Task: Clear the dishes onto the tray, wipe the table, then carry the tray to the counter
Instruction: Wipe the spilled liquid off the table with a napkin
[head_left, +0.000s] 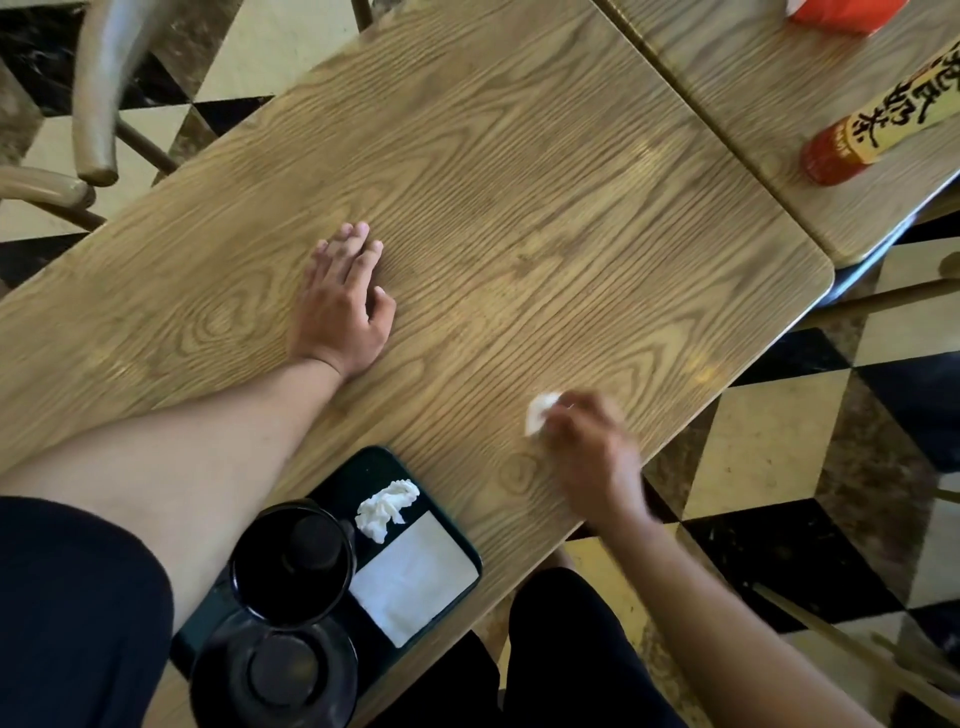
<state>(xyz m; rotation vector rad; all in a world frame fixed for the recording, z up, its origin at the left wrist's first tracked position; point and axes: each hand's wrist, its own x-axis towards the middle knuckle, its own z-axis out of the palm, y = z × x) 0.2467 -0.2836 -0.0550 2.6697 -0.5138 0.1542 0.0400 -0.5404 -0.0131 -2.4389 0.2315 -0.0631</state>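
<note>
My right hand (589, 452) presses a small white tissue (539, 413) onto the wooden table (519, 208) near its right front edge; the hand is blurred. Flat on the tabletop, fingers spread, lies my left hand (343, 306), holding nothing. At the near edge sits a dark tray (462, 545). It carries a black bowl (293, 564), a second black dish (275, 670), a crumpled white tissue (387, 509) and a flat white napkin (415, 582). My left forearm hides part of the tray.
A second wooden table (779, 78) adjoins at the upper right, holding a red-capped bottle with a yellow label (878, 124) and a red object (841, 13). A metal chair (98, 93) stands at the upper left. The floor (779, 441) is checkered tile.
</note>
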